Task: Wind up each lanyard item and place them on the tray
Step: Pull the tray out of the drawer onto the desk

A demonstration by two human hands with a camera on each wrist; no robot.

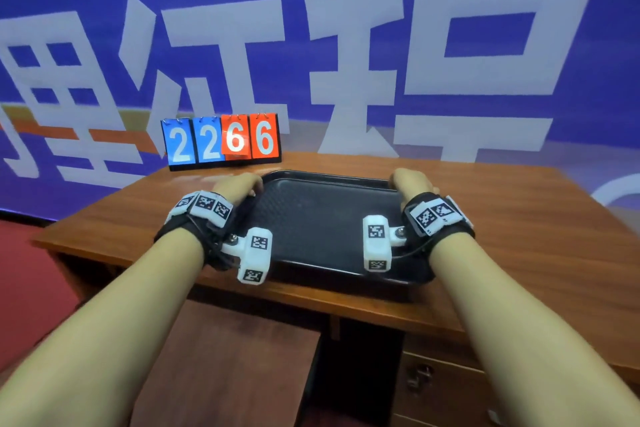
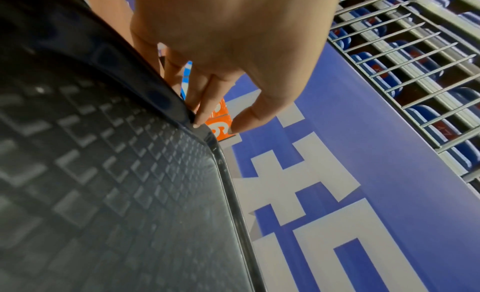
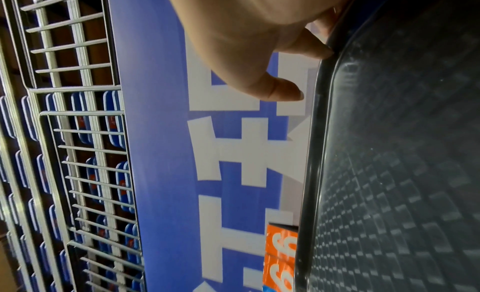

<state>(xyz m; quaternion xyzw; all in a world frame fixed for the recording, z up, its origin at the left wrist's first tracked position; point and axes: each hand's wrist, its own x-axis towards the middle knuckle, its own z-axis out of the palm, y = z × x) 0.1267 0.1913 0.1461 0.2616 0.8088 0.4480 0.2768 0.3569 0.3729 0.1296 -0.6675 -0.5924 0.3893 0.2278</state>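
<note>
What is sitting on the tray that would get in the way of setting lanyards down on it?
Nothing visible. The black tray shows only its bare textured floor in all three views. The left hand and right hand hold its far corners at the rim, off the floor. No lanyards show in any view.

The tray point(image 1: 329, 218) is dark plastic with a textured grid floor (rim glossy); the tabletop point(image 1: 519, 218) is polished wood.

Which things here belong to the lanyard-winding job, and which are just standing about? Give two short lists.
Part of the job:
black tray, nothing on it
left hand, gripping the tray's far left corner
right hand, gripping its far right corner
No lanyards in view.

Just standing about:
flip scoreboard reading 2266
wooden desk
blue banner
</note>
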